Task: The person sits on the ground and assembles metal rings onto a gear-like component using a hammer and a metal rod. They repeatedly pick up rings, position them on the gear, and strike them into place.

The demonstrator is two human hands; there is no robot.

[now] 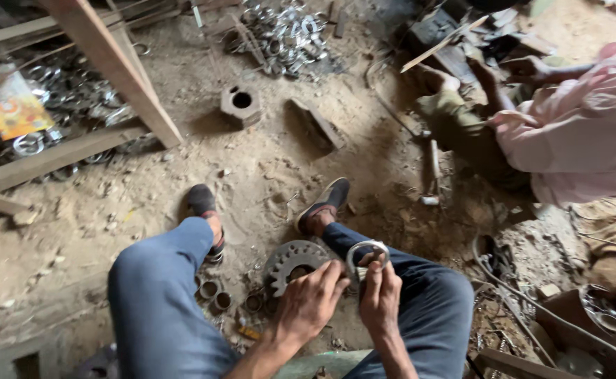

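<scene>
Metal ring [366, 254] stands upright on edge, pinched between both hands [343, 295].

Dirt floor [266, 175], sandy, littered with debris. Wooden frame [111, 63] of slanted beams upper left, heap of metal rings [69, 98] beneath. Second ring pile [283, 35] top centre. Square metal block [241, 104] with round hole nearby. Flat daylight, soft shadows.
</scene>
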